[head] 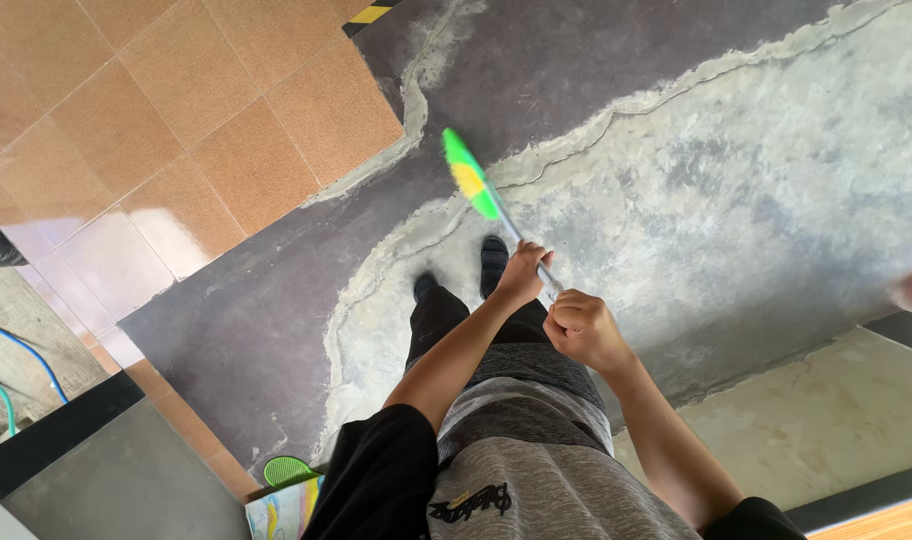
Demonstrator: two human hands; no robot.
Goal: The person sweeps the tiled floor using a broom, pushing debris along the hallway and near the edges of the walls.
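Broom (473, 180), green-and-yellow head low over the grey concrete floor (736, 190) just ahead of my shoes (493, 262): my left hand (522, 275) and right hand (582, 328) close fully round its thin handle (536, 262), staggered for leverage, I judge; orange tiles (196, 120) adjoin.

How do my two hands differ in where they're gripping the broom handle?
The left hand grips lower on the handle, nearer the green and yellow broom head; the right hand grips the upper end, closer to the body. The left arm reaches out further; the right arm is more bent. Both hands are closed around the handle.
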